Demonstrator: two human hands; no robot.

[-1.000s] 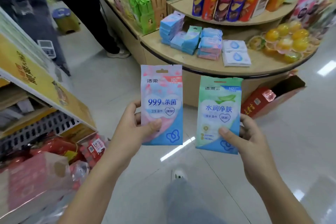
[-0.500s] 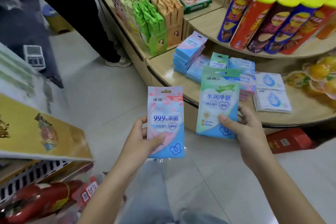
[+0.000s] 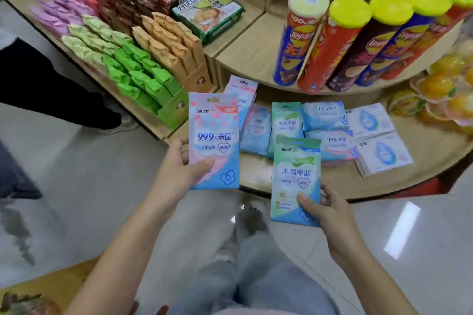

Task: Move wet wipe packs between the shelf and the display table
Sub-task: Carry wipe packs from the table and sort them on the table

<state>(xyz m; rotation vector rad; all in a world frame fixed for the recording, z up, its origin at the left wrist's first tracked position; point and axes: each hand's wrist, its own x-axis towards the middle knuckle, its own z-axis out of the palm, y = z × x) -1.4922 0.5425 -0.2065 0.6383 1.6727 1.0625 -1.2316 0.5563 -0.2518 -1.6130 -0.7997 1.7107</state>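
The left hand (image 3: 179, 169) grips a pink-and-blue wet wipe pack (image 3: 214, 140) by its lower left edge, thumb pressed across the front and fingers curled behind, holding it upright with its printed face toward the camera. The right hand (image 3: 325, 210) pinches a green-and-blue wet wipe pack (image 3: 296, 176) at its lower right corner, thumb on the front and fingers wrapped behind, also upright and a little lower than the pink one. Both packs hang in the air at the near rim of the curved wooden worktop (image 3: 422, 161), apart from each other. On the worktop behind them lie more wipes: a stack of pink-and-blue packs (image 3: 243, 94) leaning just behind the held pink one, a light blue pack (image 3: 256, 130), a green pack (image 3: 286, 120), two blue-and-pink soft packs (image 3: 330, 130) stacked one before the other, and two white packs with a blue drop (image 3: 378, 140) to the right. On the tier above stand tilted potato chip cans (image 3: 345, 43) with yellow lids. Left of the wipes sit display boxes of green snack sachets (image 3: 143, 77) and tan ones (image 3: 174, 41). Jelly cups with orange fruit (image 3: 440, 87) crowd the right edge. Another person's dark trouser leg and shoe (image 3: 64, 89) stand on the tiled floor at the left.
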